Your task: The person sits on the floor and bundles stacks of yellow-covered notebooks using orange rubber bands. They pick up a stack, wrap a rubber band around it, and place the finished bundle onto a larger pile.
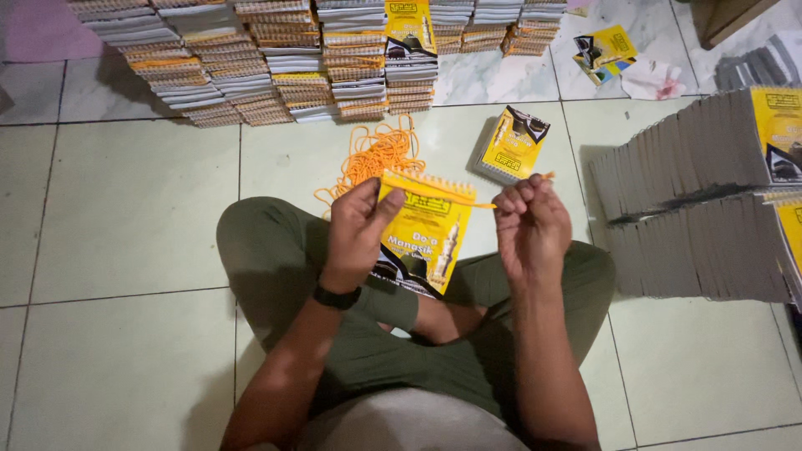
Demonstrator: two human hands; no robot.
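Booklet in hand: the left hand (357,230) is gripping a small yellow booklet (422,242) by its top left corner, thumb across the cover, holding it upright over the lap of a person sitting cross-legged on the tiled floor (125,209).
Cord: an orange cord (472,200) is running along the booklet's spiral spine and out to the right; the right hand (530,225) is pinching its free end between closed fingertips, just beside the booklet's top right corner.
Hands: both are closed, each on its own thing, set apart with the booklet between them.
Threading, as I judge it: the cord is already lying through or along the full spine, so this booklet seems to be near the end of its threading; whether a knot is tied I cannot tell.
Cord supply: a loose heap of orange cords (376,154) is lying on the floor just beyond the knees, so plenty of cords are waiting.
Nearby booklet: one single booklet (511,144) is lying flat beside that heap.
Stacks ahead: rows of stacked booklets (276,67) are standing along the far side; some seem to be showing orange at their edges.
Stacks at right: tall grey piles (693,209) are leaning close by, cords not visible on them, probably still to be worked.
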